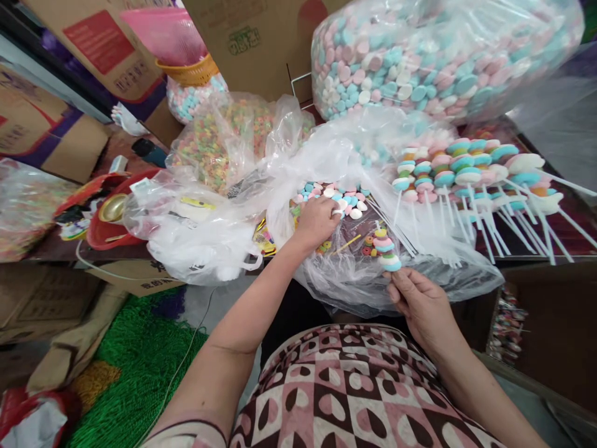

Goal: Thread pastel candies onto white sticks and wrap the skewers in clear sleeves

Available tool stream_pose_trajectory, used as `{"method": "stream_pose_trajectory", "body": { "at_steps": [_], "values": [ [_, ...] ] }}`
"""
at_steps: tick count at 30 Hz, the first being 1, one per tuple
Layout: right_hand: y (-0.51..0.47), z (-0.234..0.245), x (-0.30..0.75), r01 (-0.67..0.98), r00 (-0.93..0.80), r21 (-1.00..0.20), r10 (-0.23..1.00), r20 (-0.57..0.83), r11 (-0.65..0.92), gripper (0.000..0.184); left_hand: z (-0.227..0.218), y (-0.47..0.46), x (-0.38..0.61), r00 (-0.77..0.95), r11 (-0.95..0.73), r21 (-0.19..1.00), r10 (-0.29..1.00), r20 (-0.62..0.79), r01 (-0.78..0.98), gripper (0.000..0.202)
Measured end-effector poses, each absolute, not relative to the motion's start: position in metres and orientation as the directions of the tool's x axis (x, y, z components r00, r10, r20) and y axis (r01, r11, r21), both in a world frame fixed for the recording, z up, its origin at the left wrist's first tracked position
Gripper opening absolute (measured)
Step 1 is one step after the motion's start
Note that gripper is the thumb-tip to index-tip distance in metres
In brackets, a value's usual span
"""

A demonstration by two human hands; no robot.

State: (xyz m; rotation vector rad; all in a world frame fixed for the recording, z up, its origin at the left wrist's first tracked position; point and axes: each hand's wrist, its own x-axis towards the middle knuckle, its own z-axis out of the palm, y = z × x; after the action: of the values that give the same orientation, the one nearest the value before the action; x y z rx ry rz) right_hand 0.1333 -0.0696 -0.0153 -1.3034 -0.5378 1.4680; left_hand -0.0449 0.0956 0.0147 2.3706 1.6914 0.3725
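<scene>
My left hand (318, 219) reaches into a pile of loose pastel candy discs (347, 198) lying on clear plastic, its fingers pinched on a white disc. My right hand (420, 305) is closed on a thin stick that carries a short stack of candies (385, 249), held upright just in front of the plastic sheet (354, 280). A row of finished candy skewers (471, 171) with white sticks lies to the right of both hands.
A huge clear bag of pink, blue and white candies (433, 56) stands at the back. Bags of small coloured rings (219, 143) sit left of it. A red basin (105, 230), cardboard boxes (51, 130) and a green mat (135, 367) fill the left side.
</scene>
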Motion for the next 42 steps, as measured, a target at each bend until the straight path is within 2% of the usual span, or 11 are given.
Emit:
{"method": "stream_pose_trajectory", "body": {
  "at_steps": [5,11,19,27,32,35,37,40,42],
  "values": [
    [-0.070,-0.014,0.133,-0.377,0.146,-0.861,0.896,-0.420,-0.342,0.043,0.014,0.096,-0.038,0.354,-0.363,0.200,0.932,0.078,0.910,0.023],
    [-0.071,-0.015,0.134,-0.379,0.143,-0.867,0.905,-0.401,-0.324,0.042,0.011,0.079,-0.042,0.519,-0.531,0.084,0.845,0.133,0.843,0.020],
    [-0.074,-0.013,0.134,-0.367,0.149,-0.875,0.908,-0.391,-0.316,0.042,0.010,0.092,-0.045,0.396,-0.399,0.114,0.917,0.049,0.910,0.027],
    [-0.074,-0.014,0.133,-0.373,0.153,-0.872,0.906,-0.394,-0.316,0.039,0.012,0.099,-0.043,0.414,-0.416,0.064,0.910,0.041,0.907,0.021],
    [-0.071,-0.013,0.134,-0.404,0.157,-0.867,0.912,-0.380,-0.292,0.038,0.010,0.088,-0.044,0.512,-0.517,0.067,0.855,0.077,0.853,0.022],
    [-0.064,-0.009,0.135,-0.419,0.191,-0.872,0.914,-0.358,-0.254,0.036,0.007,0.083,-0.045,0.559,-0.566,0.146,0.824,0.094,0.811,0.020],
    [-0.057,-0.005,0.135,-0.399,0.220,-0.887,0.915,-0.339,-0.233,0.034,0.007,0.080,-0.046,0.496,-0.512,0.255,0.859,0.128,0.820,0.017],
    [-0.044,0.003,0.134,-0.318,0.243,-0.926,0.926,-0.289,-0.206,0.031,0.015,0.069,-0.047,0.328,-0.344,0.573,0.935,0.135,0.744,0.010],
    [-0.036,0.007,0.131,-0.271,0.240,-0.945,0.938,-0.249,-0.181,0.029,0.022,0.056,-0.046,0.296,-0.219,0.812,0.953,0.060,0.541,0.011]
  ]
}}
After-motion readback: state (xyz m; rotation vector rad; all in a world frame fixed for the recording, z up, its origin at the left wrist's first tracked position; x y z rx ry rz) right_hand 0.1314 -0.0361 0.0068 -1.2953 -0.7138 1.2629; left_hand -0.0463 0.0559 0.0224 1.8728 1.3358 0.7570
